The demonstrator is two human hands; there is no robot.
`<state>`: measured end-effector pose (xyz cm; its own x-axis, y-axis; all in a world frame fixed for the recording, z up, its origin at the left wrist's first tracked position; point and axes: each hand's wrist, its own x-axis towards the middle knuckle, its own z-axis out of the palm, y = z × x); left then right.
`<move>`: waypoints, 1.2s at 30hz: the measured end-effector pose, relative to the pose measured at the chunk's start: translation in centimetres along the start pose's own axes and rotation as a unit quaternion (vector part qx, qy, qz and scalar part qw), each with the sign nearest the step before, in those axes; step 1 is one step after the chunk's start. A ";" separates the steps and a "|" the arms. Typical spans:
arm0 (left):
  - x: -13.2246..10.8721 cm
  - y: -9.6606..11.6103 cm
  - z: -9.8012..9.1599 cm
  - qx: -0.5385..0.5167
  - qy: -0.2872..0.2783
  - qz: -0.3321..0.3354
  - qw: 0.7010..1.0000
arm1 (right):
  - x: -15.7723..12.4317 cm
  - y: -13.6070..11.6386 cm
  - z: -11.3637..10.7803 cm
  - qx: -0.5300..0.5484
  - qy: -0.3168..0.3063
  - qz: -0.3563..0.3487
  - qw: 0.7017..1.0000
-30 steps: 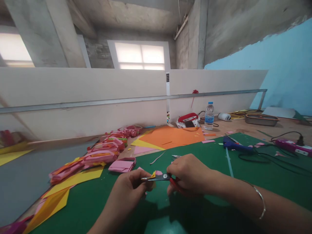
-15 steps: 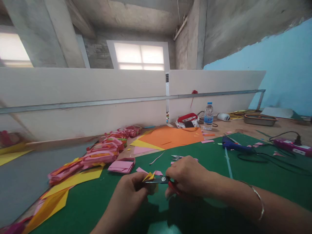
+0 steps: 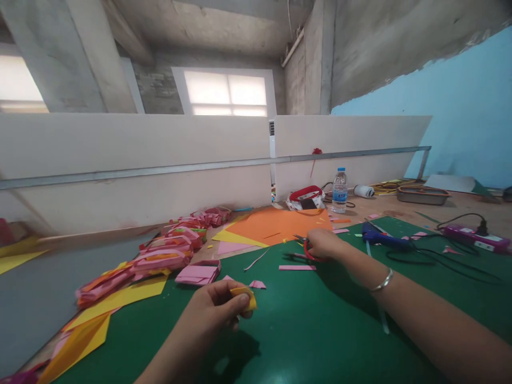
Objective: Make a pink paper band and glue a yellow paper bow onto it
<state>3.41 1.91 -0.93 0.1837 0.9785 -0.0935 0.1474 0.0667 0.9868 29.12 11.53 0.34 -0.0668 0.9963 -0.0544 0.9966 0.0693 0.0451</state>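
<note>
On the green mat [image 3: 320, 330], the yellow paper fold [image 3: 245, 296] pinched by the left hand [image 3: 216, 312] could be crushed, and the scissors [image 3: 305, 249] clasped farther off in the right hand [image 3: 325, 244] could be fumbled.

The near middle of the green mat [image 3: 320, 330] lies bare, an open lane between the left hand [image 3: 218, 309] with its yellow paper piece [image 3: 245, 296] at the mat's near left and the right forearm [image 3: 400, 298], which slants across its right half to the right hand [image 3: 324, 244] gripping scissors [image 3: 306, 249] at its far edge. Toward the mat's far right, a blue glue gun [image 3: 384, 238], looping black cable [image 3: 432, 258] and a power strip [image 3: 476, 238] crowd the way, and a pink strip [image 3: 296, 268] lies mid-mat. Off the mat's left edge, yellow sheets [image 3: 120, 294] and a heap of folded pink paper [image 3: 168, 250] clutter the surface.
</note>
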 end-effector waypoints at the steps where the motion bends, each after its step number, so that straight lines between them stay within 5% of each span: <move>1: 0.0 0.0 0.0 -0.005 0.002 -0.004 1.000 | 0.3 0.3 0.2 -0.001 -0.011 0.004 1.000; 9: 0.0 -0.1 0.1 -0.011 0.007 0.007 1.000 | 0.9 0.8 0.4 0.043 -0.037 0.027 0.998; 15: -0.2 0.2 -0.1 -0.028 0.032 0.010 0.999 | 0.9 1.5 -0.7 0.163 0.017 0.019 0.986; 23: -0.1 0.2 -0.1 -0.073 0.075 0.023 0.994 | -2.2 -1.5 -1.8 0.382 0.075 -0.178 0.904; 28: -0.4 0.8 -0.2 0.020 0.123 0.075 0.989 | -5.1 -4.9 -0.9 0.351 0.110 -0.391 0.844; 36: -0.8 1.0 0.3 0.067 0.145 0.106 0.982 | -6.4 -6.5 0.2 0.244 0.226 -0.347 0.877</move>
<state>3.71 1.09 0.14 -0.0567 0.9835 0.1716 0.2658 -0.1508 0.9522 23.03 4.71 0.17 -0.5679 0.6492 0.5060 0.6033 0.7465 -0.2806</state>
